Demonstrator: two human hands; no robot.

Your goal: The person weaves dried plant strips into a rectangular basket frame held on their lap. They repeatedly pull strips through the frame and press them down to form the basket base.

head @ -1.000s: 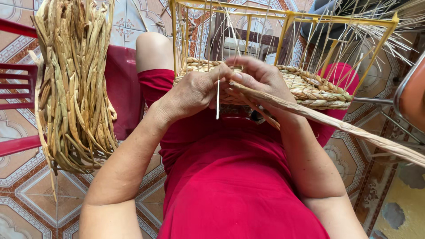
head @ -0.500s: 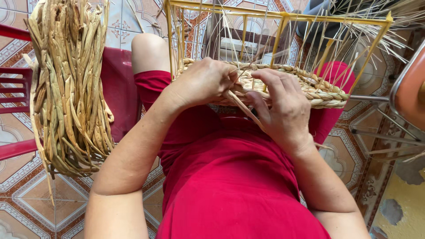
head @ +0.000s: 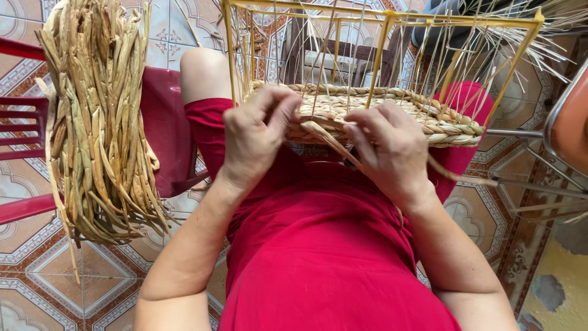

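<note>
A half-woven basket [head: 450,125] of twisted straw-coloured fibre rests on my lap, built on a yellow wire frame [head: 383,58] with thin upright stakes. My left hand [head: 254,138] pinches at the near edge of the weave, fingers bent on a thin stake. Beside it, my right hand [head: 389,150] grips a flat dried fibre strand [head: 321,133] that runs from the weave under its fingers. The strand's tail [head: 459,178] trails off to the right. I wear red clothes.
A thick bundle of dried fibre strands [head: 101,116] hangs over a red plastic chair [head: 165,132] on my left. A metal-framed orange chair [head: 566,122] stands at the right edge. Patterned floor tiles [head: 37,288] lie below. Wooden furniture [head: 318,58] shows behind the frame.
My hands have moved apart, the left one shifting up to the weave's edge. The long strand that stretched far right is now pulled shorter under my right hand.
</note>
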